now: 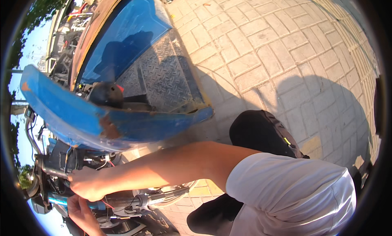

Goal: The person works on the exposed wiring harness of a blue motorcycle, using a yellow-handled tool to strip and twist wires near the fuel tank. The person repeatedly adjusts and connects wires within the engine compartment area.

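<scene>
My right hand [87, 183] reaches in from the right on a bare forearm. Its fingers are curled at the wiring beside a dark box [59, 158] on the vehicle's front frame; whatever they grip is hidden. Just below it, my left hand [83, 215] comes up from the lower edge, thumb and fingers drawn together beside a blue tube [96, 205]. What lies between those fingers is too small to make out. A thin red wire [108, 204] hangs next to the left hand. Loose wires [103, 162] show above the right hand.
A blue, rust-marked curved panel [151, 123] arches above my right arm. Behind it are a treadplate floor [165, 74] and a dark round part [107, 94]. A spoked wheel [173, 195] stands below my forearm. Brick paving [253, 44] extends to the right.
</scene>
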